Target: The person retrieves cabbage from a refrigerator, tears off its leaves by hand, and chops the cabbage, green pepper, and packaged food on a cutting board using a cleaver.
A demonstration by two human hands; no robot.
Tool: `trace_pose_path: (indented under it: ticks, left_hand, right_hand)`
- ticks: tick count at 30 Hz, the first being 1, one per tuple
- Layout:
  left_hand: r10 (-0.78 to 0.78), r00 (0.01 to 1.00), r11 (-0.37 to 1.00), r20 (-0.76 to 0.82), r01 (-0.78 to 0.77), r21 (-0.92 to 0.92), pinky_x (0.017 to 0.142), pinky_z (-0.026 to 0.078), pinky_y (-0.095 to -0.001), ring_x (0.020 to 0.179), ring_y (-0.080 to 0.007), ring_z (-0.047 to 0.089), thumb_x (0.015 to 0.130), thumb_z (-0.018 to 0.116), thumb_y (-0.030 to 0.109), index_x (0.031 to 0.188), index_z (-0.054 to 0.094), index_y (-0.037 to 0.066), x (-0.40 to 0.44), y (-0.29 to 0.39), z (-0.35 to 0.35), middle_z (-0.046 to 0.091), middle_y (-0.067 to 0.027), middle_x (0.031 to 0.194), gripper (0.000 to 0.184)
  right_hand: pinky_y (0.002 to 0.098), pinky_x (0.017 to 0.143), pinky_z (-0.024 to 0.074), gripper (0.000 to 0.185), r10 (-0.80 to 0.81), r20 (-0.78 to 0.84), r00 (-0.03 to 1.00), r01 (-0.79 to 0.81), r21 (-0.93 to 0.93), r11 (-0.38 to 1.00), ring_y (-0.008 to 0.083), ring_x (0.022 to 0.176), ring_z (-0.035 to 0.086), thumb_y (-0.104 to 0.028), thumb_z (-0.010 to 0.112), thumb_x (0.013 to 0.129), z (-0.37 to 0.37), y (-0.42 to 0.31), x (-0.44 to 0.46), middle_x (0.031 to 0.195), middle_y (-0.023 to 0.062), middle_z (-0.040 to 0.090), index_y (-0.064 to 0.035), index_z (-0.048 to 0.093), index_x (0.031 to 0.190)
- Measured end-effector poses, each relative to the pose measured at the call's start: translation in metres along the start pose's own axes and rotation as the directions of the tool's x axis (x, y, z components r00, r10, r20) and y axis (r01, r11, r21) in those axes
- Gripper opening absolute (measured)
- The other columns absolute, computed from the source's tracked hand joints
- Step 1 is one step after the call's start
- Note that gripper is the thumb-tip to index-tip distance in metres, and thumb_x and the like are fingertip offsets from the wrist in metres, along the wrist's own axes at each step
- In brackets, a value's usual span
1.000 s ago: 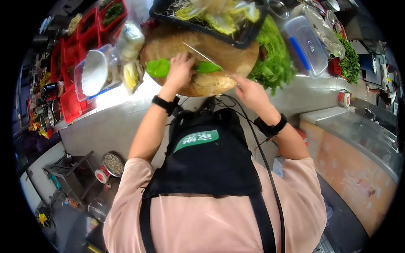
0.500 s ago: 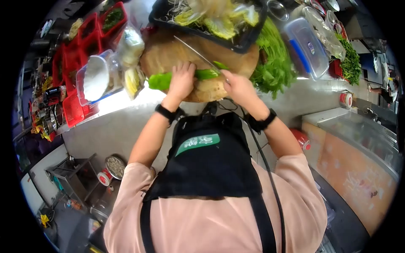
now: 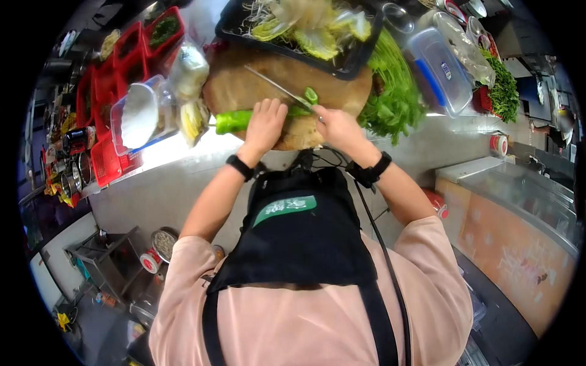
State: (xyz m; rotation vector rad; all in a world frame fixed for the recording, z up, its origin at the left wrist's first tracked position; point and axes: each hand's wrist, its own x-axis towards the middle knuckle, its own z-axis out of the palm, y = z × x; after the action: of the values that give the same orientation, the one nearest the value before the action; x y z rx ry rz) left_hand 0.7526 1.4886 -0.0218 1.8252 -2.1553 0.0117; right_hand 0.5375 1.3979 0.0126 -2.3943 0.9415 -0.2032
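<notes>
Green pepper being pinned on round wooden board, long axis being laid left to right, stem being pointed left; being clamped under fingers of left hand. Knife being gripped in closed right hand, cut piece being seen just beside.

At the near edge of my shiny worktop sits a round wooden board; a long green pepper lies on its near half. Behind is a black rectangular plastic tray, to the right leafy green herbs, well left a red plastic basket.
</notes>
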Motion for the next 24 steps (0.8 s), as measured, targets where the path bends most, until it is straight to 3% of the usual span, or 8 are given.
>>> trace_pose_path:
  ticks: [3, 5, 7, 8, 11, 17, 20, 24]
  left_hand:
    - [0.029, 0.996, 0.996, -0.084, -0.022, 0.085, 0.08, 0.041, -0.039, 0.092, -0.0275, 0.051, 0.08, 0.053, 0.01, 0.096, 0.056, 0.005, -0.006, 0.003, 0.005, 0.054, -0.01, 0.095, 0.017]
    - [0.015, 0.998, 0.998, -0.059, -0.011, 0.068, 0.081, 0.041, -0.0385, 0.092, -0.0269, 0.051, 0.08, 0.053, 0.01, 0.095, 0.056, 0.006, -0.012, 0.009, 0.004, 0.054, -0.0098, 0.095, 0.017]
    - [-0.004, 0.999, 0.993, -0.043, 0.009, 0.118, 0.081, 0.041, -0.0383, 0.092, -0.0264, 0.051, 0.08, 0.053, 0.01, 0.096, 0.056, 0.006, -0.011, 0.008, 0.007, 0.054, -0.0095, 0.095, 0.017]
    - [-0.005, 0.999, 0.993, -0.042, 0.01, 0.118, 0.081, 0.041, -0.0383, 0.092, -0.0264, 0.051, 0.08, 0.053, 0.01, 0.096, 0.056, 0.006, -0.013, 0.008, 0.008, 0.054, -0.0095, 0.095, 0.017]
    - [-0.011, 1.0, 0.998, -0.009, 0.012, 0.056, 0.081, 0.04, -0.0384, 0.092, -0.0267, 0.051, 0.08, 0.052, 0.011, 0.097, 0.057, 0.006, -0.021, 0.017, 0.006, 0.054, -0.0093, 0.095, 0.018]
    - [-0.063, 0.995, 0.974, -0.083, 0.043, -0.222, 0.085, 0.039, -0.0419, 0.1, -0.0306, 0.051, 0.076, 0.07, 0.013, 0.104, 0.056, 0.007, -0.039, 0.005, -0.007, 0.054, -0.0107, 0.101, 0.032]
    - [-0.337, 0.932, 0.935, 0.131, 0.348, -0.067, 0.09, 0.038, -0.0465, 0.106, -0.0338, 0.05, 0.071, 0.079, 0.019, 0.108, 0.054, 0.007, -0.05, -0.007, -0.026, 0.054, -0.0122, 0.106, 0.046]
    - [-0.163, 0.958, 0.98, 0.234, 0.185, -0.076, 0.093, 0.039, -0.0451, 0.108, -0.0339, 0.05, 0.072, 0.077, 0.019, 0.112, 0.053, 0.007, -0.038, -0.025, -0.028, 0.054, -0.0134, 0.11, 0.048]
  right_hand:
    - [0.0506, 0.066, 0.0525, 0.035, 0.007, -0.009, 1.0, -0.007, 0.058, 0.998, 0.0405, 0.074, 0.065, -0.017, 0.057, 0.085, -0.024, -0.019, -0.015, 0.08, 0.0197, 0.067, -0.0121, 0.059, 0.119]
    - [0.0505, 0.067, 0.0528, 0.034, 0.004, -0.004, 1.0, -0.003, 0.055, 0.998, 0.0405, 0.075, 0.065, -0.018, 0.057, 0.085, -0.034, -0.026, -0.036, 0.082, 0.0198, 0.067, -0.0123, 0.06, 0.119]
    - [0.0501, 0.068, 0.0528, 0.035, 0.036, 0.124, 0.992, -0.033, -0.022, 0.999, 0.0402, 0.077, 0.066, -0.018, 0.057, 0.085, -0.035, -0.021, -0.04, 0.083, 0.0197, 0.068, -0.0126, 0.06, 0.119]
    - [0.0505, 0.069, 0.0527, 0.035, 0.008, 0.08, 0.997, -0.01, 0.03, 0.999, 0.0402, 0.076, 0.066, -0.017, 0.057, 0.085, -0.026, -0.02, -0.037, 0.083, 0.0199, 0.067, -0.0124, 0.06, 0.12]
    - [0.0506, 0.069, 0.0528, 0.036, 0.011, 0.091, 0.996, -0.009, -0.022, 1.0, 0.0401, 0.076, 0.066, -0.017, 0.057, 0.085, 0.009, -0.015, -0.007, 0.084, 0.0204, 0.068, -0.0119, 0.06, 0.12]
    - [0.0513, 0.069, 0.0517, 0.034, 0.045, 0.058, 0.997, -0.051, 0.101, 0.994, 0.0417, 0.077, 0.065, -0.018, 0.059, 0.084, 0.008, -0.005, 0.002, 0.081, 0.0217, 0.067, -0.0108, 0.061, 0.117]
    - [0.0516, 0.069, 0.0514, 0.034, 0.02, 0.048, 0.999, -0.025, 0.113, 0.993, 0.0423, 0.078, 0.064, -0.018, 0.059, 0.084, 0.009, -0.007, -0.001, 0.081, 0.0219, 0.067, -0.0119, 0.061, 0.117]
    - [0.0516, 0.069, 0.0512, 0.034, 0.052, 0.068, 0.996, -0.062, 0.151, 0.987, 0.0424, 0.078, 0.064, -0.018, 0.059, 0.085, 0.003, -0.004, -0.004, 0.083, 0.0213, 0.067, -0.0119, 0.06, 0.118]
